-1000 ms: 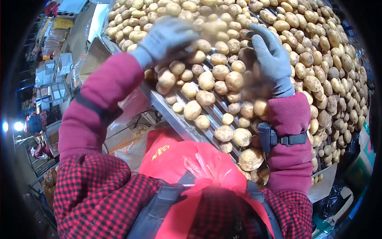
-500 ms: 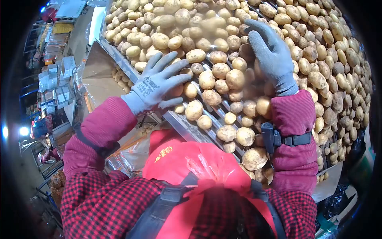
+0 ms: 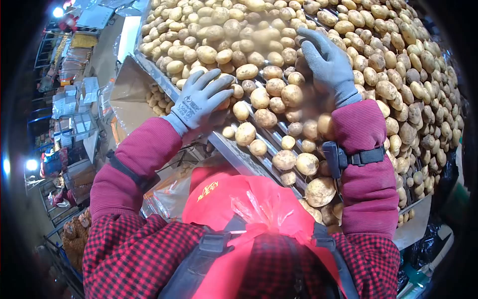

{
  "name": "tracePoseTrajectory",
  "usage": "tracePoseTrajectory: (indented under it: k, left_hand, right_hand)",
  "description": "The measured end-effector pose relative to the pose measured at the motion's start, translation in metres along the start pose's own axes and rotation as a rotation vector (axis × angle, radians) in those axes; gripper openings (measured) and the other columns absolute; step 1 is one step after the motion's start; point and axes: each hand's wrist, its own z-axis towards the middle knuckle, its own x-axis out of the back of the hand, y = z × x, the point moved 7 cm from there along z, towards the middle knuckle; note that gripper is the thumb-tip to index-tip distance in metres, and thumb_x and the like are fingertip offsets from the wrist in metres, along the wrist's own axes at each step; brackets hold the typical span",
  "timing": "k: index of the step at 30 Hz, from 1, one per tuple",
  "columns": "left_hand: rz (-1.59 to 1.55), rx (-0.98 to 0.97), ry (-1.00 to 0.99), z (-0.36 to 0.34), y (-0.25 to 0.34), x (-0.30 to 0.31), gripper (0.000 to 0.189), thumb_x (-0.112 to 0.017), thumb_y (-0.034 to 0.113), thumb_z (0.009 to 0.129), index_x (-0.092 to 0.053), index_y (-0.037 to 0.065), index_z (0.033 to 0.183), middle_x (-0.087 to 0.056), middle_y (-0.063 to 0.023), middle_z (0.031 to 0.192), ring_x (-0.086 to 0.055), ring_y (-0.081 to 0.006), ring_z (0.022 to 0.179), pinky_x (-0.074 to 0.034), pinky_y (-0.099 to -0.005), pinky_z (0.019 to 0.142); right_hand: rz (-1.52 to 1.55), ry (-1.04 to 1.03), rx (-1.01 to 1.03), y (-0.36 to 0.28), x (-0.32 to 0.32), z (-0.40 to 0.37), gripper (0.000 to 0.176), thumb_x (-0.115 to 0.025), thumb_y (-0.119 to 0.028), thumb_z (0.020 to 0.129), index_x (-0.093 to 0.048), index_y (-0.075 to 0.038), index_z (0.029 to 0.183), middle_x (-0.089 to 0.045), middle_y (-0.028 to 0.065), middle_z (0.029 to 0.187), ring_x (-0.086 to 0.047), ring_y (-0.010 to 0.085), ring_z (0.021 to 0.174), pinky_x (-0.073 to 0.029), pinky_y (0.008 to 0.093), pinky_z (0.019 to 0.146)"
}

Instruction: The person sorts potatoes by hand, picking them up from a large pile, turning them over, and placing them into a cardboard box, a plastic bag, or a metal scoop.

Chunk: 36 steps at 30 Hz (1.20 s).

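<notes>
My left hand [image 3: 201,99], in a grey work glove, lies palm down at the near edge of a bed of potatoes [image 3: 265,118]. Its fingers reach forward over the potatoes, a little apart, and the thumb is tucked out of sight. A potato shows partly beneath its palm; whether it is gripped is hidden. My right hand [image 3: 326,62], gloved the same way, is held over the potatoes farther right. Thumb and fingers stand apart there, with nothing visible between them. Metal rollers [image 3: 271,134] show through gaps among the potatoes.
A metal rail [image 3: 239,158] borders the potatoes on my side. To the left, an open cardboard box [image 3: 130,89] has potatoes beside it. Potatoes are heaped thickly on the right [image 3: 413,109]. Stacked cartons [image 3: 74,102] stand in the far-left background.
The view has shifted slightly. My left hand's fingers have drawn closer together and its thumb has gone out of sight. My right hand has moved slightly left, still spread.
</notes>
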Motion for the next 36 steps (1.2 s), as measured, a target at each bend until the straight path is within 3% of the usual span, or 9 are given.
tracePoseTrajectory:
  k: [5,6,9,13,20,27,29,31,36]
  left_hand:
    - [0.012,0.002,0.068,-0.009,-0.01,-0.003,0.056,-0.079,0.022,0.076,-0.066,0.01,0.129,-0.06,-0.0135,0.147,-0.056,-0.0362,0.136,-0.043,-0.0563,0.111]
    - [0.025,-0.014,0.142,-0.01,-0.011,-0.004,0.068,-0.081,0.025,0.061,-0.066,0.011,0.126,-0.059,-0.0123,0.146,-0.056,-0.0352,0.132,-0.043,-0.0545,0.106]
    - [0.109,-0.109,0.181,-0.012,-0.006,-0.002,0.069,-0.081,0.025,0.061,-0.067,0.015,0.127,-0.059,-0.0121,0.146,-0.057,-0.0352,0.13,-0.042,-0.0552,0.107]
    - [0.099,-0.018,0.105,0.007,-0.018,-0.01,0.052,-0.078,0.023,0.078,-0.068,0.025,0.13,-0.059,-0.0073,0.146,-0.055,-0.0337,0.131,-0.039,-0.0572,0.109]
    - [0.152,-0.029,0.341,0.037,-0.08,0.003,0.056,-0.076,0.027,0.087,-0.063,0.025,0.141,-0.062,-0.0114,0.141,-0.06,-0.0328,0.128,-0.043,-0.0506,0.109]
    - [0.576,0.499,0.092,0.054,-0.18,0.001,0.053,-0.067,0.037,0.098,-0.059,0.023,0.148,-0.058,-0.0079,0.148,-0.054,-0.0315,0.134,-0.04,-0.049,0.11]
    - [0.478,0.3,0.356,0.043,-0.153,0.024,0.047,-0.07,0.032,0.093,-0.067,0.018,0.137,-0.066,-0.0106,0.137,-0.061,-0.0315,0.125,-0.045,-0.0473,0.103]
    - [0.214,-0.08,0.291,0.044,-0.078,0.046,0.038,-0.073,0.028,0.086,-0.072,0.014,0.121,-0.073,-0.0094,0.112,-0.068,-0.0305,0.108,-0.051,-0.0448,0.091]
    - [0.035,-0.056,-0.232,0.009,0.029,0.003,0.04,-0.076,0.026,0.08,-0.067,0.013,0.117,-0.065,-0.0033,0.082,-0.068,-0.0266,0.077,-0.05,-0.0441,0.072]
  right_hand:
    - [0.113,-0.042,-0.051,-0.001,-0.003,0.001,0.033,-0.063,-0.024,0.106,-0.069,-0.01,0.135,-0.074,0.0052,0.124,-0.067,0.0123,0.11,-0.051,0.0275,0.1]
    - [0.225,-0.039,-0.116,-0.003,-0.005,0.001,0.033,-0.063,-0.022,0.106,-0.068,-0.008,0.135,-0.074,0.0059,0.124,-0.067,0.013,0.111,-0.051,0.0273,0.1]
    - [0.345,0.041,-0.198,-0.036,0.005,-0.009,0.033,-0.064,-0.018,0.106,-0.068,-0.003,0.135,-0.073,0.0083,0.122,-0.067,0.0148,0.113,-0.052,0.0277,0.1]
    - [0.597,-0.014,-0.222,-0.107,-0.02,-0.041,0.033,-0.061,-0.018,0.108,-0.066,-0.001,0.136,-0.073,0.0071,0.12,-0.067,0.0141,0.112,-0.054,0.0282,0.098]
    - [0.867,-0.028,-0.46,-0.062,-0.064,-0.084,0.042,-0.058,-0.026,0.109,-0.06,-0.002,0.143,-0.071,0.0121,0.125,-0.07,0.0169,0.107,-0.056,0.0277,0.089]
    - [0.853,-0.04,-0.465,-0.056,-0.057,-0.087,0.042,-0.057,-0.026,0.109,-0.06,-0.003,0.144,-0.071,0.0108,0.125,-0.071,0.0155,0.105,-0.056,0.0273,0.083]
    - [0.857,-0.015,-0.48,-0.054,-0.052,-0.085,0.042,-0.057,-0.026,0.109,-0.06,-0.003,0.144,-0.071,0.0106,0.125,-0.071,0.0154,0.105,-0.056,0.0271,0.083]
    - [0.849,-0.029,-0.479,-0.057,-0.051,-0.084,0.042,-0.058,-0.027,0.109,-0.06,-0.003,0.144,-0.071,0.0102,0.125,-0.071,0.0155,0.104,-0.055,0.0266,0.082]
    - [0.83,-0.027,-0.49,-0.058,-0.055,-0.086,0.04,-0.058,-0.025,0.109,-0.061,-0.003,0.143,-0.072,0.0102,0.126,-0.07,0.0146,0.103,-0.055,0.0254,0.082]
